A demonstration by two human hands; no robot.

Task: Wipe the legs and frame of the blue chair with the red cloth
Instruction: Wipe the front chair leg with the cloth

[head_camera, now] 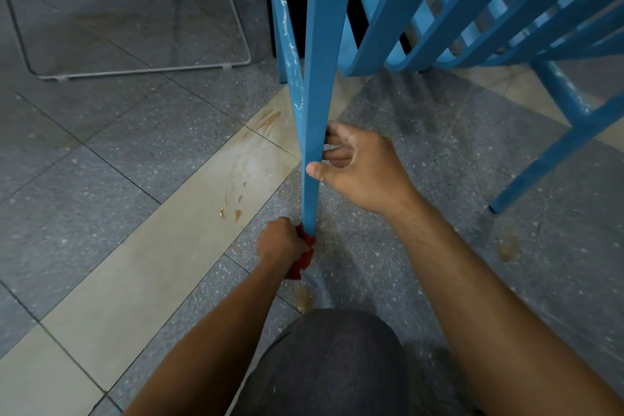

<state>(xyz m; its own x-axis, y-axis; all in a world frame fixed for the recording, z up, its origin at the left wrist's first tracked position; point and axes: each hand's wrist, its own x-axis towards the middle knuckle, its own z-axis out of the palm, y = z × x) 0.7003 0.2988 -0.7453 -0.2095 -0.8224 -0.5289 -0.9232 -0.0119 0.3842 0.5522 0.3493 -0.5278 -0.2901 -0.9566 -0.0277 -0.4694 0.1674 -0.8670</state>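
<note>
Blue chair (395, 10) stood on tiled floor (101, 145), slatted frame at upper right. Nearest leg (317, 84) ran down middle of view. Right hand (366, 170) gripped leg midway down: thumb across near face, fingers (337, 132) curled round far side. Left hand (282, 241) clenched round red cloth (302, 262), bunched against foot of same leg, loose end hanging below fist. Brown spill marks (236, 209) on pale tile just beside. Grey wire frame (135, 71) upper left. Grey-clad knee (337, 348) at bottom.

The tiled floor (101, 162) carries brown stains (236, 209) just left of the left hand (280, 243), where a leg of the blue chair (320, 44) stands.
</note>
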